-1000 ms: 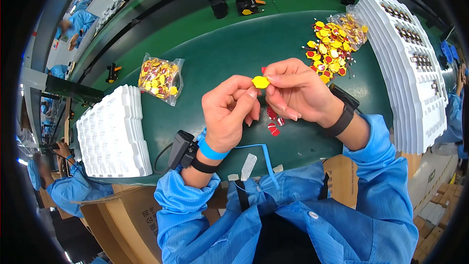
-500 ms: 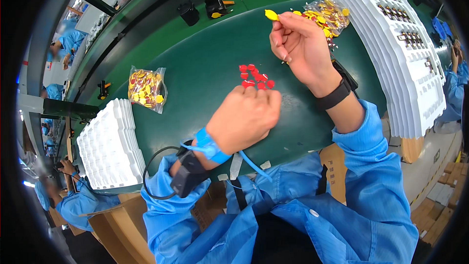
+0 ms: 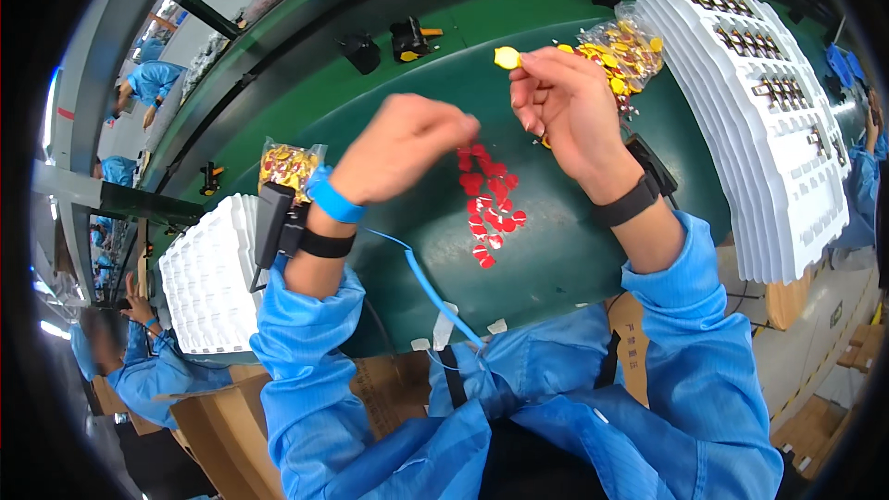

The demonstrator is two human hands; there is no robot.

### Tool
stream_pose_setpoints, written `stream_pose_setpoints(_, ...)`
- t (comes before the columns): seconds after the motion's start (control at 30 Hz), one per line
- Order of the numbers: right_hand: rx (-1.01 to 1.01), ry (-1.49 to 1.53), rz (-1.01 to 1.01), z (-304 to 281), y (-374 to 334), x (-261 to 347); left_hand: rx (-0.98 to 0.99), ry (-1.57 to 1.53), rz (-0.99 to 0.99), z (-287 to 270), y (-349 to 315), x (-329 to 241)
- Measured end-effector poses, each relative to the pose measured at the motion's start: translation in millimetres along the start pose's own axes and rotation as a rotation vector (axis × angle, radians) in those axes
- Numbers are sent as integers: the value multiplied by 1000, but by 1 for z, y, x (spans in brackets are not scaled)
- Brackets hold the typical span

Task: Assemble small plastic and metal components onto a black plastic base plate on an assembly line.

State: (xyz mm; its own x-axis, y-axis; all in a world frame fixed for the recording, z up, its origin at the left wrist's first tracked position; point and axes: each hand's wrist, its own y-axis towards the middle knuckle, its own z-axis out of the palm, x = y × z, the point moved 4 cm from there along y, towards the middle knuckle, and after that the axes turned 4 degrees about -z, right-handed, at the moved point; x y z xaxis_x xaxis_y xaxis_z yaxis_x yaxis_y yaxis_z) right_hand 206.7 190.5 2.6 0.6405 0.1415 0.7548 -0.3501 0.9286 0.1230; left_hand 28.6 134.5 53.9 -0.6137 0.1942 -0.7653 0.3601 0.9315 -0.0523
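My right hand (image 3: 579, 116) is raised over the green table (image 3: 574, 259), pinching a small yellow disc-shaped piece (image 3: 507, 57) between thumb and forefinger. Another bit of yellow (image 3: 545, 141) shows at its lower fingers. Slightly blurred, my left hand (image 3: 403, 143) hovers with fingers drawn together above the top of a loose group of red discs (image 3: 503, 187). What its fingertips hold, if anything, I cannot make out. Some of the red discs carry white marks or glare. Just beyond my right hand, yellow and red pieces spill from an open clear plastic bag (image 3: 630, 37).
At the right stands a stack of white trays (image 3: 741, 130), the top one holding rows of small metal parts. More white trays (image 3: 208, 278) and a bag of yellow pieces (image 3: 289, 165) lie left. A blue coiled cord (image 3: 428, 289) runs to the table's near edge. Black bins (image 3: 359, 54) stand beyond.
My left hand has lifted away up and left, uncovering more red discs nearer me. The yellow piece in my right hand has tilted to show its flat face.
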Motion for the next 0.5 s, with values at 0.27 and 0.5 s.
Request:
stream_pose_setpoints(0.27, -46, -196, -82, 7, -9, 4, -661, -369, -187, -103, -2, 76)
stream_pose_setpoints(0.5, -62, -206, -62, 7, -5, -1, -834, -436, -416, -132, 20, 140)
